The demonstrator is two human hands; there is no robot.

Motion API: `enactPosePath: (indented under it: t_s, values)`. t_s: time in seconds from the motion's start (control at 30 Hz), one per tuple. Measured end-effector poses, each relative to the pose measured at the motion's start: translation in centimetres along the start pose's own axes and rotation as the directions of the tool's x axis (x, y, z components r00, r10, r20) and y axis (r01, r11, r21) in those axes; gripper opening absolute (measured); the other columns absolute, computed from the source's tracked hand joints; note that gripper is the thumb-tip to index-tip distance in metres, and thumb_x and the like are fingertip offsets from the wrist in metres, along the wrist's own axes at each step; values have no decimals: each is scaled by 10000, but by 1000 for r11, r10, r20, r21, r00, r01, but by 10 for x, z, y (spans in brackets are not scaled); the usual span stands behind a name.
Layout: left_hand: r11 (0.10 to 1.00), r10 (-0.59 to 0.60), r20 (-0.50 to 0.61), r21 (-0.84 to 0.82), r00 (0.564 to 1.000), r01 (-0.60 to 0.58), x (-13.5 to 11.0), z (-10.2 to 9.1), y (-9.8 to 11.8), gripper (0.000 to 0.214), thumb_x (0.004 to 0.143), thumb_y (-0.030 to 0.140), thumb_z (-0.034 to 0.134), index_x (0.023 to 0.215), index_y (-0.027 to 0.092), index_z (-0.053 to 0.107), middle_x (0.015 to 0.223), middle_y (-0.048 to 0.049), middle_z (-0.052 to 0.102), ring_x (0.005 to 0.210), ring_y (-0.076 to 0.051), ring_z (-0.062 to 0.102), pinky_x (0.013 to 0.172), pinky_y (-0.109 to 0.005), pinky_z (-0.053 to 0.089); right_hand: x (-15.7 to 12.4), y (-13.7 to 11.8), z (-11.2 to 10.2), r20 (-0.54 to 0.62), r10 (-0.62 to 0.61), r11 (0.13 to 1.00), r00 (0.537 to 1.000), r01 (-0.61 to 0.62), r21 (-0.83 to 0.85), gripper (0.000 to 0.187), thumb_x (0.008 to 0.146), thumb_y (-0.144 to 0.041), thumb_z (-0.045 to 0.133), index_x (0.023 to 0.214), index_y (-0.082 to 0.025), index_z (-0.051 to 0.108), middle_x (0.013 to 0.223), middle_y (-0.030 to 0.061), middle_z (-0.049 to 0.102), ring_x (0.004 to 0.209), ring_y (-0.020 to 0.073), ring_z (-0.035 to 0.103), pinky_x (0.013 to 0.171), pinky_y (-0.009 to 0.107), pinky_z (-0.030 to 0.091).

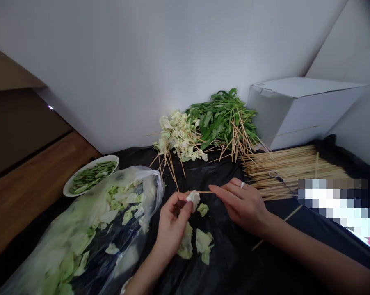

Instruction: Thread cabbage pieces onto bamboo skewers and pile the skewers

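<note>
My left hand (pixel 172 223) pinches a pale cabbage leaf piece (pixel 193 199) between thumb and fingers. A thin wooden skewer (pixel 205 192) runs from that piece to the fingertips of my right hand (pixel 245 205), which is closed on its other end and wears a ring. Whether the tip has passed through the leaf is hidden by my left fingers. Just below lie loose cabbage pieces (pixel 204 241) on the black plastic sheet (pixel 231 270). Left of my left hand, a clear plastic bag (pixel 156 184) lies open with many torn cabbage leaves (pixel 80 246) in it.
Skewered cabbage (pixel 179 135) and skewered leafy greens (pixel 217 119) are piled against the white wall. Bare skewers (pixel 289 166) lie in a wide heap at right, with a ring-handled tool (pixel 274 175) on top. A white box (pixel 308 110) stands behind them. An oval bowl (pixel 68 188) holds green pieces.
</note>
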State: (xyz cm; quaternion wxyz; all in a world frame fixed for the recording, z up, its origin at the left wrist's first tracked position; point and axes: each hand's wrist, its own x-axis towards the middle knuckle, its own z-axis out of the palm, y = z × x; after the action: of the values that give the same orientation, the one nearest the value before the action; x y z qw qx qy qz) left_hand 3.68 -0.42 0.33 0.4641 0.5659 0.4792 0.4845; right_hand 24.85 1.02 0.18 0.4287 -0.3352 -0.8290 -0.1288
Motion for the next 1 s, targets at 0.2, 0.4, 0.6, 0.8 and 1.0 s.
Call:
enactPosePath:
  t_s: [0.2, 0.4, 0.6, 0.8, 1.0]
  values:
    - [807, -278, 115, -511, 954, 297, 6, 1, 4, 183, 847, 328, 682, 848, 180, 575, 932, -41, 731, 854, -163, 686, 758, -287, 550, -6, -4, 2, 74, -59, 996, 996, 63, -56, 343, 883, -34, 468, 1172, -109, 636, 747, 36, 649, 662, 149, 546, 565, 282, 420]
    - [754, -304, 78, -589, 949, 290, 9, -1, 0, 223, 803, 318, 750, 936, 176, 643, 1030, -52, 733, 884, -134, 681, 752, -233, 558, -8, -3, 3, 87, -33, 992, 996, 44, -117, 343, 885, -44, 474, 1166, -132, 649, 732, 22, 640, 629, 140, 528, 546, 287, 398]
    - [727, -328, 63, -620, 943, 295, 10, -2, -3, 250, 738, 318, 808, 896, 173, 679, 1005, -39, 734, 853, -126, 679, 705, -204, 550, -8, -2, 2, 97, -16, 986, 995, 32, -163, 340, 889, -59, 457, 1144, -149, 664, 722, 17, 636, 627, 134, 517, 547, 283, 386]
    - [718, -340, 52, -630, 939, 294, 10, -2, -4, 279, 669, 287, 860, 869, 180, 698, 952, -20, 735, 817, -110, 669, 711, -204, 546, -10, -3, 3, 103, -16, 988, 995, 32, -149, 353, 888, -48, 459, 1169, -144, 649, 722, 15, 626, 617, 142, 500, 541, 292, 371]
    - [735, -315, 29, -625, 949, 263, 11, -1, -5, 289, 608, 287, 894, 820, 180, 730, 844, 2, 715, 729, -82, 632, 685, -185, 512, -10, -6, 4, 99, -22, 990, 995, 36, -137, 348, 882, -54, 469, 1163, -139, 656, 719, 21, 627, 637, 138, 519, 571, 284, 395]
